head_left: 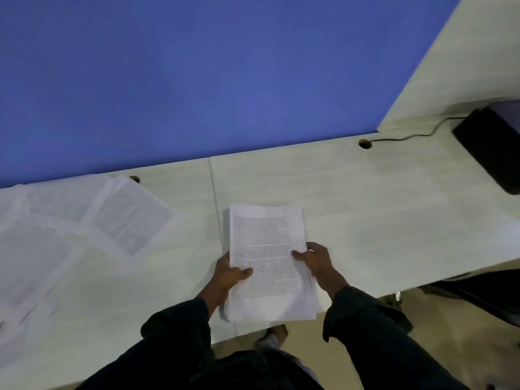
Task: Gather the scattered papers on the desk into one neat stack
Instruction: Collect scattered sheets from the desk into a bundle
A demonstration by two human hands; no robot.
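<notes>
Roughly halfway, I'd say; stack [267, 263] sits mid-frame on the worktop [380, 220], left hand [229, 274] and right hand [316, 261] each with a grip pinching its sides; loose sheets [84, 229] still spread at left.

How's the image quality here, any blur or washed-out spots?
Head view: dim, soft overall; the loose white sheets at left are washed out and blurred, text unreadable; the white printed paper stack held by both hands is sharper; the wide lens tilts the pale desk.
</notes>
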